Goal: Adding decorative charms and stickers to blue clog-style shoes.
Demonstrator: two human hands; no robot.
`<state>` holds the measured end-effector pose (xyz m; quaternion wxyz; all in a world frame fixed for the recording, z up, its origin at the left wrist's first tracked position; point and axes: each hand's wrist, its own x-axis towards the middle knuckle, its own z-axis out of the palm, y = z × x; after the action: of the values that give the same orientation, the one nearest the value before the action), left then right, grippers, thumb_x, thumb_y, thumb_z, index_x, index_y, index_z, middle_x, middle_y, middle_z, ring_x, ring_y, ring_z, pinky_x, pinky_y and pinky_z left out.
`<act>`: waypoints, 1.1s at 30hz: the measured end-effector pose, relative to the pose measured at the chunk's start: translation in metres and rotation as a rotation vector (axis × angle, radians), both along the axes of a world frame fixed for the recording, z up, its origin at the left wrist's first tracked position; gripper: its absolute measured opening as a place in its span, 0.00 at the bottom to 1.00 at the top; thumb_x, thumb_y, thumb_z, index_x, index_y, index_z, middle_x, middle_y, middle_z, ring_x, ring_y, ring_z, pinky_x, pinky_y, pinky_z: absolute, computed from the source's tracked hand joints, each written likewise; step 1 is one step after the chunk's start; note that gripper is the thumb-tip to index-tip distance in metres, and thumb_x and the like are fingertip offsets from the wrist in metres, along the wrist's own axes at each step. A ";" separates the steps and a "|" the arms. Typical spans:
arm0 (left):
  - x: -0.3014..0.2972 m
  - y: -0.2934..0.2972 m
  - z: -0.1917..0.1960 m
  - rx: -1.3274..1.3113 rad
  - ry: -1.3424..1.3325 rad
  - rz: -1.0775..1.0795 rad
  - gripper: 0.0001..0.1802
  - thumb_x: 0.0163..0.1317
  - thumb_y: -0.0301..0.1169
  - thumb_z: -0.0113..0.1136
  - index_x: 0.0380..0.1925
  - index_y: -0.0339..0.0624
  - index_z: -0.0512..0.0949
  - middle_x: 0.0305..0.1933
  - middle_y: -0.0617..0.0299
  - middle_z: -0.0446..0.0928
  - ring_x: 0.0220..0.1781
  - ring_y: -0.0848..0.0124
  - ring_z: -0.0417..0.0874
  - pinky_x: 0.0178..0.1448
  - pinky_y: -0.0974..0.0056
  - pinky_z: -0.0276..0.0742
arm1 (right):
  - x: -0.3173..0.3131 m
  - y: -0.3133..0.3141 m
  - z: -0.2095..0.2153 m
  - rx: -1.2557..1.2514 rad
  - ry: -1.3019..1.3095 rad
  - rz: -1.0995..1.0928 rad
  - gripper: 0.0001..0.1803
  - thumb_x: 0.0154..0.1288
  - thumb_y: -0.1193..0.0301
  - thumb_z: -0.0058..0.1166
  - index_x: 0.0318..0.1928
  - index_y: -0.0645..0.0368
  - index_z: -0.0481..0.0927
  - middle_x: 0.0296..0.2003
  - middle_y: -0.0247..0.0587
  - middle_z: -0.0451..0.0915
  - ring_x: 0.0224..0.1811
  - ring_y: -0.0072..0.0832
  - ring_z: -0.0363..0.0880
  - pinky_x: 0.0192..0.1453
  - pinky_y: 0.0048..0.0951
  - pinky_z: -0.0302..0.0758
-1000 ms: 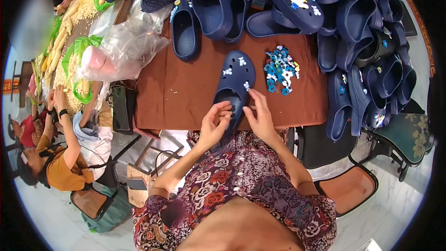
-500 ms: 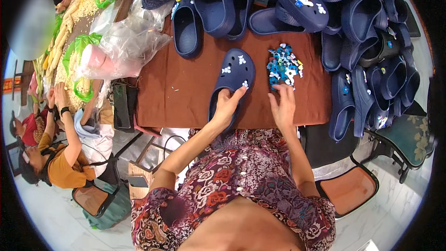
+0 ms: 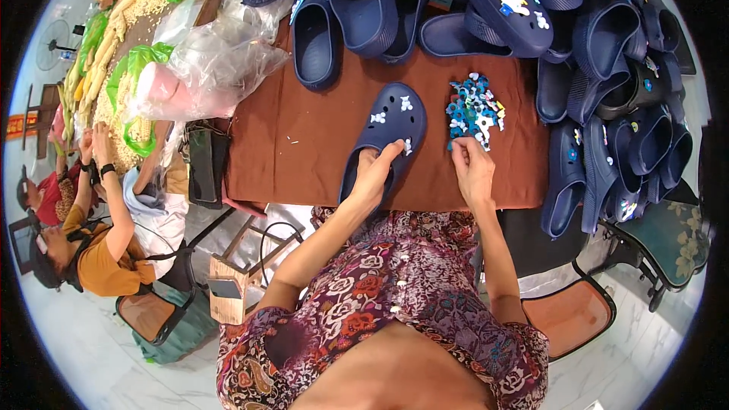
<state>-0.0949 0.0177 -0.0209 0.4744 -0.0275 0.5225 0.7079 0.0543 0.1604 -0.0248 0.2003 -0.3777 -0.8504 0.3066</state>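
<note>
A navy clog point(image 3: 396, 118) with small white charms in several of its holes lies on the brown cloth in front of me, toe pointing away. My left hand point(image 3: 373, 176) grips it, fingers down inside the foot opening and thumb on the upper beside the lowest white charm point(image 3: 408, 146). To the right of the clog lies a small heap of blue, white and yellow shoe charms point(image 3: 472, 110). At the heap's near edge is my right hand point(image 3: 474, 169), its fingers drawn together in a pinch. Whatever sits between those fingertips is too small to make out.
Stacked navy clogs point(image 3: 364, 11) line the table's far side, and another pile point(image 3: 604, 152) runs down the right. Clear plastic bags with a pink roll point(image 3: 163, 91) lie at the left. Beyond, people sit by a table of corn; a chair point(image 3: 573, 315) stands at lower right.
My right hand's fingers have gone from spread to pinched together at the charm heap. My left hand keeps its hold on the clog. The whole view has shifted slightly.
</note>
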 end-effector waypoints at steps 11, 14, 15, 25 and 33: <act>-0.012 -0.020 -0.012 -0.139 -0.034 -0.241 0.17 0.63 0.32 0.63 0.46 0.30 0.78 0.44 0.62 0.80 0.46 0.75 0.79 0.53 0.69 0.74 | -0.033 -0.023 -0.009 -0.762 0.380 0.038 0.10 0.74 0.72 0.51 0.48 0.65 0.79 0.38 0.36 0.83 0.37 0.18 0.80 0.43 0.21 0.79; -0.011 -0.010 -0.010 0.074 -0.176 -0.101 0.16 0.60 0.28 0.61 0.45 0.29 0.78 0.44 0.56 0.81 0.45 0.67 0.83 0.53 0.62 0.78 | -0.042 -0.019 -0.007 -0.748 0.399 -0.016 0.09 0.73 0.72 0.53 0.47 0.65 0.80 0.38 0.36 0.82 0.36 0.17 0.79 0.43 0.20 0.78; -0.014 -0.010 -0.016 0.110 -0.214 -0.106 0.16 0.58 0.25 0.60 0.46 0.29 0.77 0.45 0.55 0.81 0.47 0.65 0.82 0.56 0.60 0.77 | -0.045 -0.017 -0.005 -0.695 0.355 0.020 0.09 0.71 0.73 0.54 0.47 0.65 0.79 0.37 0.35 0.82 0.35 0.16 0.78 0.42 0.19 0.77; -0.011 -0.008 -0.026 0.261 -0.372 -0.075 0.18 0.49 0.17 0.57 0.43 0.29 0.79 0.45 0.58 0.81 0.47 0.68 0.81 0.57 0.63 0.75 | -0.058 -0.002 -0.016 -0.735 0.339 0.006 0.10 0.63 0.74 0.63 0.43 0.62 0.80 0.30 0.28 0.78 0.30 0.13 0.73 0.35 0.16 0.73; -0.004 -0.006 -0.039 0.283 -0.407 -0.017 0.07 0.47 0.20 0.58 0.29 0.35 0.81 0.35 0.62 0.81 0.42 0.71 0.79 0.55 0.65 0.71 | -0.062 0.016 -0.011 -1.000 0.300 0.074 0.09 0.62 0.73 0.65 0.39 0.59 0.77 0.29 0.27 0.77 0.27 0.12 0.71 0.30 0.16 0.69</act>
<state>-0.0992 0.0115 -0.0594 0.5747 -0.0985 0.3121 0.7501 -0.0082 0.1768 -0.0357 0.1040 -0.3490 -0.5748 0.7328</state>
